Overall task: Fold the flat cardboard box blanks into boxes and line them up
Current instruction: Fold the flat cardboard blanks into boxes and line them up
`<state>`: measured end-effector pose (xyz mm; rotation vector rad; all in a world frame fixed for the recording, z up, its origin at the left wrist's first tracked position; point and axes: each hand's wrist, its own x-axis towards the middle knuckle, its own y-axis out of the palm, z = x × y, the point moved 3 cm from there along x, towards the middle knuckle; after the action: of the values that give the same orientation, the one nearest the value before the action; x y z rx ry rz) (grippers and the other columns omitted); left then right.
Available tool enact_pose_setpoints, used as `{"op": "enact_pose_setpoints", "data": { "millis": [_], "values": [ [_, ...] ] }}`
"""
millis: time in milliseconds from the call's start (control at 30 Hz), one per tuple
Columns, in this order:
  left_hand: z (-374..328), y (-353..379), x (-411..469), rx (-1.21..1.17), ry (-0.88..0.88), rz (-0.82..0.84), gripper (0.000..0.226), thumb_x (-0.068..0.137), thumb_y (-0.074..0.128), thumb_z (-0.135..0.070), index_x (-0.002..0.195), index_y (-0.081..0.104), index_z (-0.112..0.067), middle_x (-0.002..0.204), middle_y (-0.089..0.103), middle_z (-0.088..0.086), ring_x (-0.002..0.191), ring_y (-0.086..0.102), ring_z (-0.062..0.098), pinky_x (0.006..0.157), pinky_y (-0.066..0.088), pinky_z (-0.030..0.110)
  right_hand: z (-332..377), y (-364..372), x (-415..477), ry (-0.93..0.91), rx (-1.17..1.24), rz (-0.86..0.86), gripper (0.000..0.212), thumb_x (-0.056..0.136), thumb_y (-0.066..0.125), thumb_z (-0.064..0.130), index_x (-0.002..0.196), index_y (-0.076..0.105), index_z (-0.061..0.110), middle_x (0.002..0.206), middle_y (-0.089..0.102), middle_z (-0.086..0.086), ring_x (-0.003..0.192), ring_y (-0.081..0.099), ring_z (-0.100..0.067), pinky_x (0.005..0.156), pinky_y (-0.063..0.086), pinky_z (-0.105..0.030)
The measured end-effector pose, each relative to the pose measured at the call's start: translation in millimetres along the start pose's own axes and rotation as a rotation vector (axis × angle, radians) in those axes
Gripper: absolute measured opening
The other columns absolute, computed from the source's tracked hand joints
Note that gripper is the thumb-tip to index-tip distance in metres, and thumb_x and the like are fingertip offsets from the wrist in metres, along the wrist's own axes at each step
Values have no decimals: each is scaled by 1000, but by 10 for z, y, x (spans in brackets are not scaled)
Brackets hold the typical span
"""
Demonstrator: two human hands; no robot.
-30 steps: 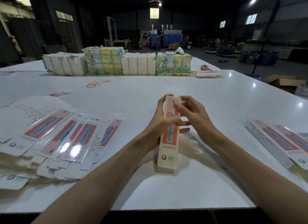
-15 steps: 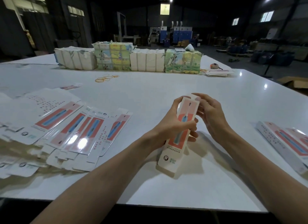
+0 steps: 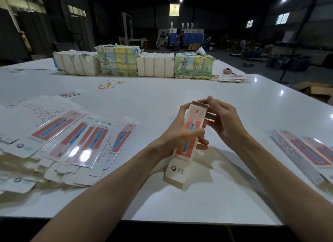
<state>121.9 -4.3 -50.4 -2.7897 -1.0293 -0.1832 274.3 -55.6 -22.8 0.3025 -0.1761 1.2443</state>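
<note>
A long, narrow folded box (image 3: 182, 167) with a red and blue toothbrush print stands tilted above the white table (image 3: 162, 94), its lower end near the tabletop. My left hand (image 3: 182, 133) grips its middle from the left. My right hand (image 3: 223, 121) is at the box's upper end, fingertips on the brown top flap. A heap of flat box blanks (image 3: 68, 141) spreads over the table's left side. Folded boxes (image 3: 304, 155) lie side by side at the right edge.
Wrapped paper bundles (image 3: 133, 63) form a row across the far side of the table. Rubber bands (image 3: 110, 85) lie in front of them, and a small stack of blanks (image 3: 232, 78) at the far right. The table's near edge runs just below my forearms.
The box has tilted a little more to the right. My right hand has shifted from the box's front face to its upper end flap. The view has moved slightly.
</note>
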Motion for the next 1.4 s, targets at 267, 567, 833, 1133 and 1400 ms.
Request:
{"op": "enact_pose_setpoints", "data": {
  "millis": [267,567,833,1133,1400],
  "values": [
    [27,15,9,14,39,48,98,86,81,-7,144,18,-55,119,60,10,79,79,37,68,65,37,6,-78,37,81,57,-108,15,99,68,12,100,84,13,108,79,-13,101,77,-32,74,63,-40],
    [37,-4,3,66,75,63,100,86,82,-9,146,18,-58,121,57,10,80,79,35,68,65,36,59,-85,11,87,19,-53,19,102,62,7,106,81,6,108,78,-14,105,75,-30,78,64,-41],
    [40,-25,29,-45,54,-25,90,84,82,-9,132,31,-64,117,59,15,81,79,35,68,65,37,25,26,-16,-10,-60,-27,24,103,63,13,125,71,6,116,76,-8,110,74,-27,89,63,-42],
    [52,-16,33,-110,43,-35,86,83,80,-7,129,34,-62,121,58,19,82,79,37,70,65,41,18,81,-76,-177,-286,-122,14,103,64,13,110,71,2,103,78,-6,101,76,-25,87,64,-40],
    [119,8,34,-124,45,-57,87,84,81,-5,135,32,-55,118,59,17,82,79,32,69,65,36,-23,101,-106,-200,-347,-169,15,103,64,13,103,72,1,97,78,-9,91,77,-24,82,65,-37]
  ]
}}
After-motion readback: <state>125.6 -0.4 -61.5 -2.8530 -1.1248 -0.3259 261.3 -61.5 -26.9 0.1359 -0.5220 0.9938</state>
